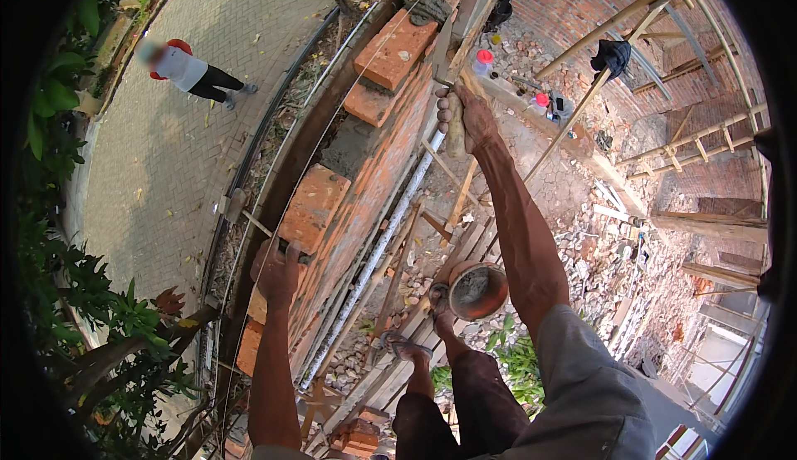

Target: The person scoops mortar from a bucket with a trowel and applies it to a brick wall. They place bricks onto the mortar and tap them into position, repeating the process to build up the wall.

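Note:
My right hand point(466, 116) is closed round the wooden handle of a trowel point(443, 51), its metal blade pointing up toward the far end of the brick wall. My left hand point(276, 271) rests on the wall top with its fingers curled, at the near end of an orange brick point(314, 203). What lies under its fingers is hidden. Grey mortar point(350, 146) fills a gap between that brick and the farther bricks point(397, 48). A taut string point(335, 115) runs along the wall's left side. Below, by my feet, stands a bucket point(478, 291) with grey mortar inside.
I stand on wooden planks point(374, 385) above rubble. A white pipe point(365, 269) runs beside the wall. Bamboo poles point(581, 115) and red-capped bottles point(483, 61) are to the right. Left, a person point(184, 68) is on a paved road point(166, 203), beyond leafy branches point(124, 319).

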